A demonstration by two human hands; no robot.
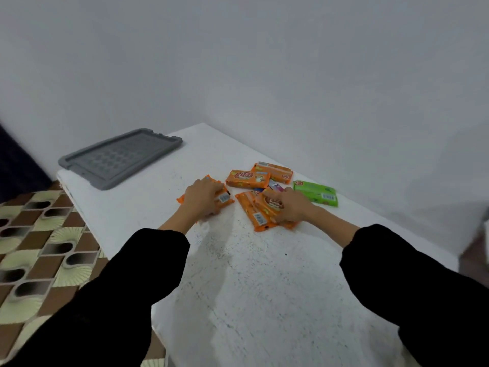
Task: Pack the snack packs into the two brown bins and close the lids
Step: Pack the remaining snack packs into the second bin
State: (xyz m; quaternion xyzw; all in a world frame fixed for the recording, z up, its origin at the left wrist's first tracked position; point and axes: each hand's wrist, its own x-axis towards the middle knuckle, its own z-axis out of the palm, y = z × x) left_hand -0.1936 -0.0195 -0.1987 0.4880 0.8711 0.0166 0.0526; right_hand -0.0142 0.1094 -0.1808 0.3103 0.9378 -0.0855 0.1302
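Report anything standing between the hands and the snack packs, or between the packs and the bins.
Nothing visible blocks the grasp: the left hand grips one orange pack, and the right hand grips the overlapping orange packs. No brown bin is in view, so that path cannot be judged.

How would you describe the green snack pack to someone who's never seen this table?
On the white speckled table, find the cluster of orange foil snack packs near the far end. The flat, rectangular green foil snack pack lies at the cluster's right edge, just past the person's right hand. It is the only green one there.
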